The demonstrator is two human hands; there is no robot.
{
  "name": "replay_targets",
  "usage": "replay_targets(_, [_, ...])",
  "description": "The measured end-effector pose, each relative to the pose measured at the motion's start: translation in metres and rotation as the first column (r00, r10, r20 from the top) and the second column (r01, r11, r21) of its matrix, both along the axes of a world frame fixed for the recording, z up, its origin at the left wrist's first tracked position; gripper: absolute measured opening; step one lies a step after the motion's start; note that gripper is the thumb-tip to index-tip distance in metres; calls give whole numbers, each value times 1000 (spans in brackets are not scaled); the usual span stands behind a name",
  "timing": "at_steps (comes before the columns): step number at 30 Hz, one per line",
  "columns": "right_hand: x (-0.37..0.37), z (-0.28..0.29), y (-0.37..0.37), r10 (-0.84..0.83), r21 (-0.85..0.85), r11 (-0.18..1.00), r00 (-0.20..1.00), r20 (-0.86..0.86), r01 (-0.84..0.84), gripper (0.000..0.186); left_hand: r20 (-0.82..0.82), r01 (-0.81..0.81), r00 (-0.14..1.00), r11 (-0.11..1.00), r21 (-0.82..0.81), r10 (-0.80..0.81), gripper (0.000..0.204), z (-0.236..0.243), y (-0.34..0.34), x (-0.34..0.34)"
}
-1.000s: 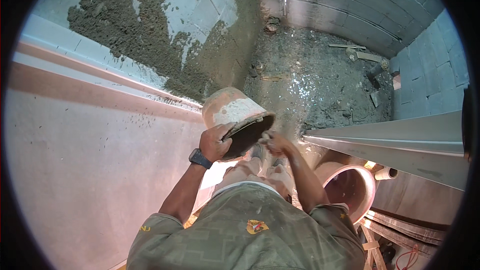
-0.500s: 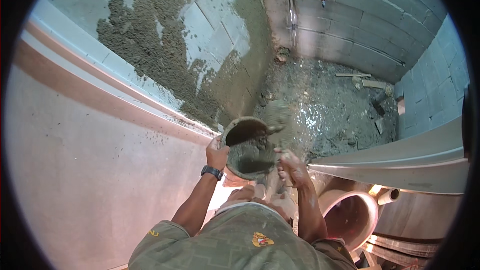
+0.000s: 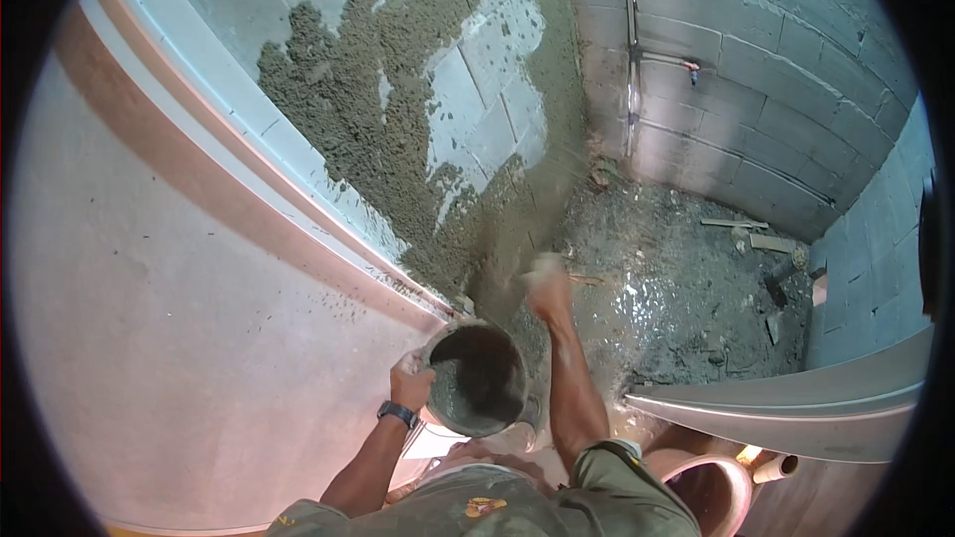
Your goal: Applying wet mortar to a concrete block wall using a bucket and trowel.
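The block wall [image 3: 716, 89] fills the upper frame; wet grey mortar [image 3: 398, 139] is spread over its left part, from 10 o'clock down toward centre. Below it sits the round bucket [image 3: 477, 378], mouth up, part-filled with mortar, just below centre. The left hand [image 3: 411, 383] grips its rim at 9 o'clock, fingers closed on it. The right hand [image 3: 547, 283] is raised toward the wall at 1 o'clock from the bucket, well clear of the rim; blurred, so its grip cannot be told. A wristwatch [image 3: 398, 414] shows on the left wrist.
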State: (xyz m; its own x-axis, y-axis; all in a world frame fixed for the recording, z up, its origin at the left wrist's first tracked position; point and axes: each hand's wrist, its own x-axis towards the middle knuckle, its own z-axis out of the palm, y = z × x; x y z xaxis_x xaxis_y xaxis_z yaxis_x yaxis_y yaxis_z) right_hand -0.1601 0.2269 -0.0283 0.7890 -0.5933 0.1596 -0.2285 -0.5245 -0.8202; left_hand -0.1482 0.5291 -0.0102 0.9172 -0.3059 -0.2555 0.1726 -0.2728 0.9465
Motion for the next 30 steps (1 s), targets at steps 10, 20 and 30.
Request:
replay_targets(10, [-192,-42,75,341,508,829,931,-127,-234,50,245,112,952,953,281,-184,51,26,-24,6])
replay_targets(20, [-261,26,-16,364,-82,917,904,-226,-390,36,502,247,779,919,307,-377,44,54,-73,-16])
replay_targets(30, [-147,6,4,-260,859,446,955,-146,253,34,2,70,998,995,-66,-70,42,-26,-42,-12])
